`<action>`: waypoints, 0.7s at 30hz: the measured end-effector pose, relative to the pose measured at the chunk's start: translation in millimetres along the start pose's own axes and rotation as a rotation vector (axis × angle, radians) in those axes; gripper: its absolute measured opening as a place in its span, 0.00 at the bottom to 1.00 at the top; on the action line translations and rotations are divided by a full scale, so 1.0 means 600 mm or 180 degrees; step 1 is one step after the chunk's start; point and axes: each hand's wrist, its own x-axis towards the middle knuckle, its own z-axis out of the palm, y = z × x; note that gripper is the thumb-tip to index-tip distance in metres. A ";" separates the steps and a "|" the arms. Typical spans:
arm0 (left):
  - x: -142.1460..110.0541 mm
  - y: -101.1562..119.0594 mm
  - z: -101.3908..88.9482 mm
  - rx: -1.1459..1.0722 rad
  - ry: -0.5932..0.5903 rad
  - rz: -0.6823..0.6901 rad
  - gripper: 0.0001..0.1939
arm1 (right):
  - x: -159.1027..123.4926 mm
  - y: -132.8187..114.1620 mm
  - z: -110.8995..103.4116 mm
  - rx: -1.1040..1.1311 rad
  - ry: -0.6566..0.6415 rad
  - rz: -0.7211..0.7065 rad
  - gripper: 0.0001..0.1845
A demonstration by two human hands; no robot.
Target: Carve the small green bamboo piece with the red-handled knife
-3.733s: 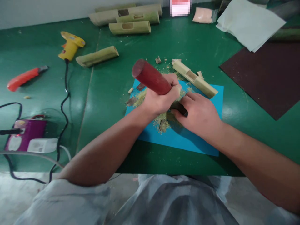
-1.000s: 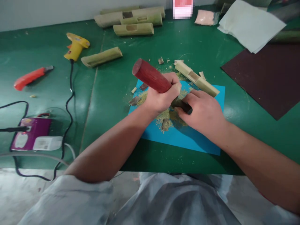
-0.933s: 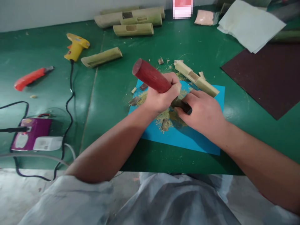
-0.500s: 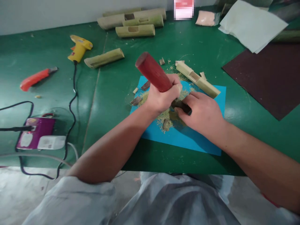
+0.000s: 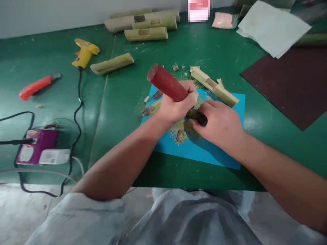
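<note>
A thick red wooden handle is wrapped in the closed fingers of my left hand, its blunt end tilted up and to the left. The working end of that tool is hidden below my fist. My right hand pinches a short dark piece of bamboo with a hollow end, close beside the left fist. Both hands are over a blue sheet strewn with yellowish dust and bark-like chips. Just behind my right hand lies a notched bamboo piece, partly on the sheet.
Several cut bamboo tubes lie at the back, another tube nearer. At left are a yellow glue gun, a red-handled cutter, a purple power box and cables. White papers overlap a dark sheet at right.
The red handle's top has dipped slightly toward me. The dark bamboo piece has shifted or turned a little in my right fingers. The whole view has drifted slightly.
</note>
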 end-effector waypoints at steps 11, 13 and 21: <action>0.003 -0.002 0.002 -0.0137 -0.0195 0.0269 0.13 | 0.005 -0.006 -0.003 0.0067 -0.0260 -0.0076 0.10; 0.002 -0.001 0.001 -0.0192 -0.0258 0.0317 0.14 | 0.007 -0.007 -0.003 0.0077 -0.0329 -0.0107 0.11; 0.002 0.005 0.006 -0.0186 0.0100 0.0037 0.18 | 0.003 -0.006 0.001 0.0052 -0.0224 -0.0073 0.10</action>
